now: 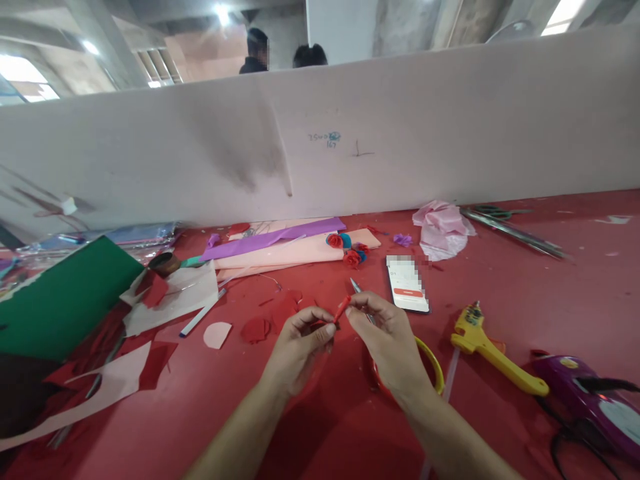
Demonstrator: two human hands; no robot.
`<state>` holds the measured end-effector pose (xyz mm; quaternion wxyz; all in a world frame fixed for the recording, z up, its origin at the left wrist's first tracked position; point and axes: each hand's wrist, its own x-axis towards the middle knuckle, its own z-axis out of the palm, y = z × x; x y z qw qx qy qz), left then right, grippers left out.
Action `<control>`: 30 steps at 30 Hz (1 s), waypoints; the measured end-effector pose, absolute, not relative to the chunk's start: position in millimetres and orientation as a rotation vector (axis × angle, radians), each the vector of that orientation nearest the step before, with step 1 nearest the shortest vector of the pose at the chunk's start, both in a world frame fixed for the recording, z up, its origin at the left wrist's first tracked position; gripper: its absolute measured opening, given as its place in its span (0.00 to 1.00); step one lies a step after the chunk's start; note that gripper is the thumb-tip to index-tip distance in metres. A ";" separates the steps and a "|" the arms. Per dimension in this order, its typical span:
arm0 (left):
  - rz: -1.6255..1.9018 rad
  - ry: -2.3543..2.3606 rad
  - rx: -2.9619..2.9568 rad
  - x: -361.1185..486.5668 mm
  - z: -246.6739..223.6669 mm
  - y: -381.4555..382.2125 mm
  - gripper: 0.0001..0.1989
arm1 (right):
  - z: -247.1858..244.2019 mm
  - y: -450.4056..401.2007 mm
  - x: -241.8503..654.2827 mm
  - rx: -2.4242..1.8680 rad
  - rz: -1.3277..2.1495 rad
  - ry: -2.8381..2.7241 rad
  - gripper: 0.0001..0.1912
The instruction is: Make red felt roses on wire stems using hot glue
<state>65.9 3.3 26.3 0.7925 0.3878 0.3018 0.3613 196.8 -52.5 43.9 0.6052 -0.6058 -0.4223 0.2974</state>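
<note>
A small rolled piece of red paper (343,307) is held upright and tilted between my two hands. My left hand (305,347) pinches its lower end between thumb and fingers. The fingertips of my right hand (387,340) close on its upper end, with scissors partly hidden behind or in that hand; their tip (355,285) shows above the fingers. Under my right wrist stands a round yellow-rimmed container (434,363). Left of my left hand, cut red paper circles (255,330) and a pale pink piece (217,335) lie on the red table (210,400).
A phone (409,287), yellow glue gun (500,353) and purple device (590,400) are at the right. Paper flowers (353,259) lie on peach and purple sheets (280,257). Green board (70,300) and scraps fill the left. Two people (255,52) show beyond the white partition (200,153).
</note>
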 end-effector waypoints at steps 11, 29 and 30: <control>0.784 0.701 0.886 63.5 25.0 8.3 0.09 | 42.0 -53.2 202.2 -1.406 0.694 -0.999 0.06; 0.752 0.664 0.773 62.1 26.0 8.2 0.10 | 36.2 -51.7 201.3 -1.302 0.781 -0.965 0.05; 0.748 0.656 0.771 62.1 25.5 8.5 0.10 | 36.1 -52.0 201.0 -1.289 0.789 -0.962 0.05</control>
